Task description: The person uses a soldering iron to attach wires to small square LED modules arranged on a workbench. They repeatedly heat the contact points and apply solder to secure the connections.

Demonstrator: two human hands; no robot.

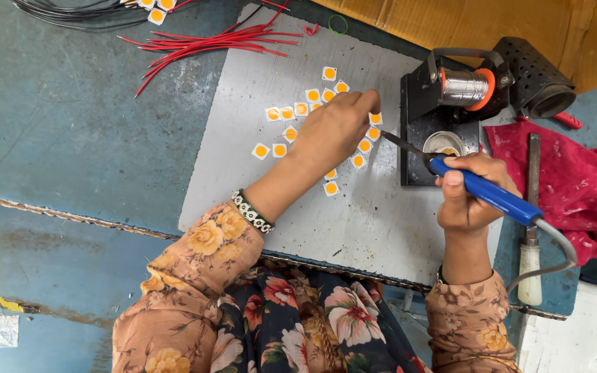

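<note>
My left hand (333,128) reaches over a grey board (243,159), its fingertips pressing on a small white square chip with an orange centre (375,119). Several more such chips (291,114) lie scattered around that hand. My right hand (468,197) grips a blue-handled soldering iron (492,195); its metal tip (399,141) points left toward the chip under my left fingers, a short way from it.
A black soldering stand with a solder spool (464,86) and a small round tin (443,143) sits right of the board. Red wires (209,45) lie at the top left, a red cloth (575,186) and a wooden-handled tool (531,228) at the right.
</note>
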